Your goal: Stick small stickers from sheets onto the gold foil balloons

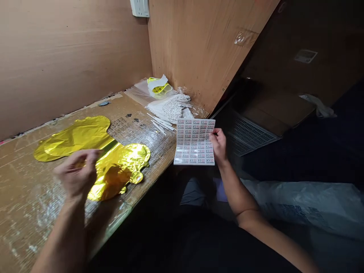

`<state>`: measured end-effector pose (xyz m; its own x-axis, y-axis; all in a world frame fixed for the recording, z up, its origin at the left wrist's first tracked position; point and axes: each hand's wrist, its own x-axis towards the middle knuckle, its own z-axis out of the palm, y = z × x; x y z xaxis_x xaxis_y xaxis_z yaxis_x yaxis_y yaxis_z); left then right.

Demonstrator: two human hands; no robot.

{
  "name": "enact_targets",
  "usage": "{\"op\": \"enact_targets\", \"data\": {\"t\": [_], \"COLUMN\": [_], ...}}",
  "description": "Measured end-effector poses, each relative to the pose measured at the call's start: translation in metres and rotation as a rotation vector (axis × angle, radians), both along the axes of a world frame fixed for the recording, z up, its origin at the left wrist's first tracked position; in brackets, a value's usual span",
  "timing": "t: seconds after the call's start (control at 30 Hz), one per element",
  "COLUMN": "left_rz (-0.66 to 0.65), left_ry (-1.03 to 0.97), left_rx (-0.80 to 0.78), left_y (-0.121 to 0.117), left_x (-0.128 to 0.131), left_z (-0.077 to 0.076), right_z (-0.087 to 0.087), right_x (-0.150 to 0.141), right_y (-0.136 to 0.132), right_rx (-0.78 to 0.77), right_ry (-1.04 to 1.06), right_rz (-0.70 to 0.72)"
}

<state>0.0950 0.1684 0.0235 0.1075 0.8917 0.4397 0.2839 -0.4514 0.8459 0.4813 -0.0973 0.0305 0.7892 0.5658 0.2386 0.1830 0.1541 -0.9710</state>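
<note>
My right hand (pixel 218 146) grips the right edge of a sticker sheet (pixel 195 142), thumb on its front. The sheet carries rows of small printed labels and is held up past the table's front edge. My left hand (pixel 78 170), a little blurred, is closed with thumb and fingers together over the table; anything between the fingertips is too small to make out. Beneath and beyond it lie flat gold foil balloons (pixel 81 136), spread across the tabletop, with a crumpled shiny end (pixel 136 159) toward the front edge. The left hand covers part of the foil.
A pile of white sticks (pixel 170 106) lies in the table's far corner, with several loose ones in front. Behind it is clear plastic with yellow-and-white packaging (pixel 160 85). Wooden panels (pixel 199 45) wall the back and right. A large plastic bag (pixel 309 204) lies at lower right.
</note>
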Motion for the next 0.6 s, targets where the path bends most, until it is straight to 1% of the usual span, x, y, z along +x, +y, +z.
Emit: {"op": "enact_targets", "data": {"t": [0.07, 0.1, 0.13, 0.2, 0.23, 0.27, 0.3, 0.33, 0.37, 0.43, 0.47, 0.5, 0.53, 0.57, 0.6], "left_rz": [-0.384, -0.545, -0.664, -0.792, -0.846, -0.864, -0.842, -0.769, -0.646, -0.334, -0.203, -0.118, -0.115, -0.174, -0.264], "left_ry": [-0.081, -0.063, -0.015, -0.012, -0.026, -0.047, -0.080, -0.121, -0.170, -0.281, -0.323, -0.356, -0.360, -0.336, -0.284], "left_rx": [-0.121, -0.171, -0.211, -0.308, -0.368, -0.412, -0.447, -0.460, -0.451, -0.381, -0.345, -0.318, -0.320, -0.354, -0.386], "left_y": [-0.035, -0.051, -0.065, -0.083, -0.087, -0.089, -0.089, -0.089, -0.090, -0.100, -0.110, -0.124, -0.141, -0.160, -0.179], "left_x": [0.013, 0.020, 0.026, 0.036, 0.038, 0.039, 0.038, 0.035, 0.031, 0.021, 0.016, 0.012, 0.009, 0.008, 0.008], "left_z": [0.014, 0.020, 0.023, 0.026, 0.026, 0.026, 0.025, 0.024, 0.023, 0.022, 0.020, 0.018, 0.015, 0.012, 0.007], "right_z": [0.003, 0.003, 0.003, 0.002, 0.000, -0.002, -0.005, -0.009, -0.013, -0.023, -0.029, -0.034, -0.038, -0.042, -0.045], "right_x": [-0.034, -0.051, -0.068, -0.095, -0.106, -0.116, -0.123, -0.130, -0.136, -0.148, -0.155, -0.163, -0.172, -0.182, -0.193], "right_y": [0.010, 0.015, 0.020, 0.027, 0.030, 0.033, 0.035, 0.036, 0.037, 0.037, 0.037, 0.037, 0.037, 0.036, 0.035], "right_rx": [-0.017, -0.019, -0.021, -0.035, -0.048, -0.059, -0.056, -0.034, 0.004, 0.087, 0.118, 0.137, 0.148, 0.154, 0.158], "right_ry": [0.163, 0.229, 0.283, 0.361, 0.384, 0.396, 0.393, 0.372, 0.333, 0.232, 0.190, 0.164, 0.156, 0.163, 0.178], "right_rz": [0.160, 0.235, 0.305, 0.429, 0.479, 0.507, 0.498, 0.440, 0.341, 0.107, 0.016, -0.039, -0.062, -0.062, -0.052]}}
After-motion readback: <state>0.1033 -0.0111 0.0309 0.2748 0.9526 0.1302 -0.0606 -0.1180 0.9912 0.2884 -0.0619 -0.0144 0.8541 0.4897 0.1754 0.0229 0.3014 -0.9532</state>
